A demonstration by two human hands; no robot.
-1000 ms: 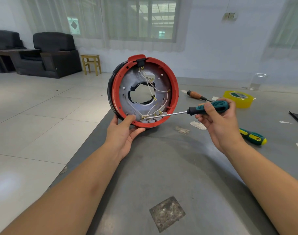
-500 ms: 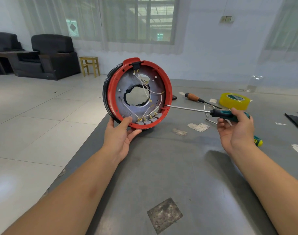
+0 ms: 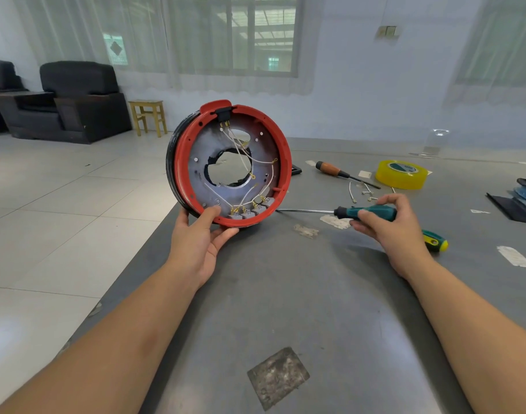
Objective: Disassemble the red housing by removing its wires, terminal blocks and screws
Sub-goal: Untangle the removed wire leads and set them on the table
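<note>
Bare grey table (image 3: 285, 294) is lying open between the two forearms, giving a hand room to pass. The red housing (image 3: 281, 156) is standing on edge at the table's left edge, blocking that side. To its right, the screwdriver (image 3: 330, 211) is stretching across just beside the rim. Beyond it, loose wires (image 3: 352, 194), a wooden-handled screwdriver (image 3: 330, 169), a yellow tape roll (image 3: 402, 174) and a green-yellow screwdriver (image 3: 435, 241) are crowding the far right.

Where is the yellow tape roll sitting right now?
In the head view the yellow tape roll lies flat on the grey table, far right, just beyond the orange-handled screwdriver and behind the right hand.
</note>
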